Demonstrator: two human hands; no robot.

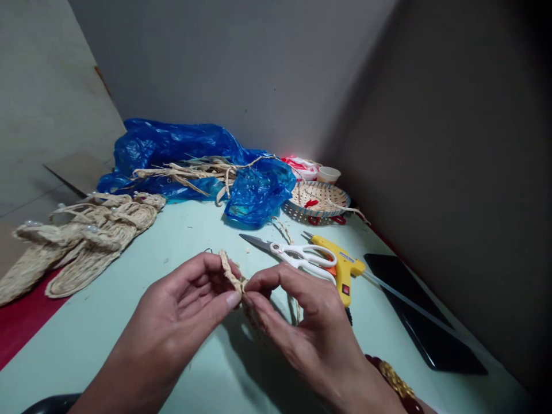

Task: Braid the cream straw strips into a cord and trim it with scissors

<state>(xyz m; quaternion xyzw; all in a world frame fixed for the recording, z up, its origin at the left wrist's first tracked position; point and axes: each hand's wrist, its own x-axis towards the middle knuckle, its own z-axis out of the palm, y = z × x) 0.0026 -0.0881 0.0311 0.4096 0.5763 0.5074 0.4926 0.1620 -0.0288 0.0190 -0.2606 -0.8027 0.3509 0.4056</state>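
Note:
Between my two hands is a pale braided straw cord (229,270), raised above the light green table (181,241). My left hand (185,310) pinches it between thumb and fingers, and its short end sticks up past the fingertips. My right hand (297,310) pinches the same cord right beside the left thumb. Part of the cord hangs below, mostly hidden behind my right fingers. Just beyond my right hand lie white-handled scissors (302,253) and a yellow glue gun (340,264) with a clear glue stick (409,302) in its back.
Woven straw slippers (103,236) with beads lie at the left. Behind, a blue plastic bag (176,141) holds loose straw strips (185,171). A woven basket (340,198), a paper cup (328,175) and a red-white packet (302,168) stand at the back right. A black tablet-like slab (414,305) lies rightmost.

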